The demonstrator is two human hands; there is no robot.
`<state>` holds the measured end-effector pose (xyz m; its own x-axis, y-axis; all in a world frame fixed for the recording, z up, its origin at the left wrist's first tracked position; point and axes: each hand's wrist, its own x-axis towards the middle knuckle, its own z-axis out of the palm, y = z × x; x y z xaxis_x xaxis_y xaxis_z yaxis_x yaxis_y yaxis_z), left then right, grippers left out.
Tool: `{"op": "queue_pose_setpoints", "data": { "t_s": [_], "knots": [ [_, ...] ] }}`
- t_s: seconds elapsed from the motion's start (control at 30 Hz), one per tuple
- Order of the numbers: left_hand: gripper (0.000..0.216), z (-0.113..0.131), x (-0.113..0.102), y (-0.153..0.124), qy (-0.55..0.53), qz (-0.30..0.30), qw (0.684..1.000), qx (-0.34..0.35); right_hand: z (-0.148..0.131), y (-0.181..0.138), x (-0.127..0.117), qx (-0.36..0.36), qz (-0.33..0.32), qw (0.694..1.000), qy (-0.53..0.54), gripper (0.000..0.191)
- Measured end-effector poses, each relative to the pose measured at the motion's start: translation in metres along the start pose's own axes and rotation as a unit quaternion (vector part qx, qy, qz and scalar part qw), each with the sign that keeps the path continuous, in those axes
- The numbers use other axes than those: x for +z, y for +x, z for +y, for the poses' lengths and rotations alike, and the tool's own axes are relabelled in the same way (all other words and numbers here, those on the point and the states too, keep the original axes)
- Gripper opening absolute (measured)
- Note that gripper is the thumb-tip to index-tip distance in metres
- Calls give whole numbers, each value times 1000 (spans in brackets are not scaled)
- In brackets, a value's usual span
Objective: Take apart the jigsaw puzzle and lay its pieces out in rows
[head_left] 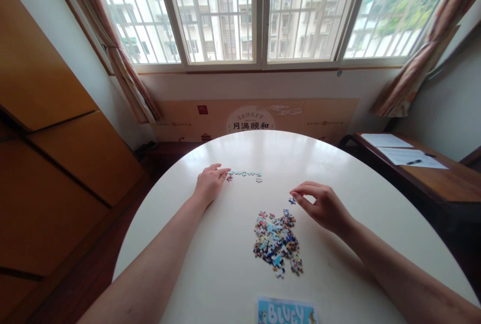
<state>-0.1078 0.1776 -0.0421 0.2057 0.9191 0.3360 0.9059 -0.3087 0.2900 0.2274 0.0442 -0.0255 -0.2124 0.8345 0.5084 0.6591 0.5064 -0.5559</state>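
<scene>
With its fingers stretched out, my left hand (211, 184) rests at the left end of a joined row of puzzle pieces (244, 174). A reddish puzzle piece (229, 178) sits just below that end, beside my fingertips. Another pale piece (259, 180) hangs below the row's right end. My right hand (321, 205) pinches a dark blue puzzle piece (292, 201) between thumb and fingers, close above the table. Nearer to me lies a heap of loose puzzle pieces (277, 244) in mixed colours, left of and below my right hand.
The round white table (180, 284) fills the middle. A light blue Bluey picture (286, 311) lies at its near edge, partly cut off. On the right, a brown wooden table (443, 179) carries papers (409, 157) and a dark pen (414, 162). Wooden cabinets (67, 164) stand left.
</scene>
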Motion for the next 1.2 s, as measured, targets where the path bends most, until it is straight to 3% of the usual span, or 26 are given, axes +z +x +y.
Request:
{"op": "queue_pose_setpoints", "data": {
  "t_s": [0.17, 0.47, 0.97, 1.1, 1.2],
  "knots": [
    [28, -7, -1, 0, -50, 35, 998, 30, 0, 0, 0, -4, 2, 1000, -3, 24],
    [23, -5, -6, -4, -31, -10, 999, 21, 0, 0, 0, 0, -2, 1000, -2, 24],
    [23, -7, -2, 0, -35, -3, 999, 21, 2, 0, -2, 3, -3, 1000, -9, 22],
    [21, 0, -8, -1, -51, 44, 997, 34, 2, 0, -2, -30, -39, 999, -4, 18],
    [20, 18, -19, -7, -63, 50, 993, 89, 2, 0, -2, -89, -76, 993, -7, 17]
  ]
}}
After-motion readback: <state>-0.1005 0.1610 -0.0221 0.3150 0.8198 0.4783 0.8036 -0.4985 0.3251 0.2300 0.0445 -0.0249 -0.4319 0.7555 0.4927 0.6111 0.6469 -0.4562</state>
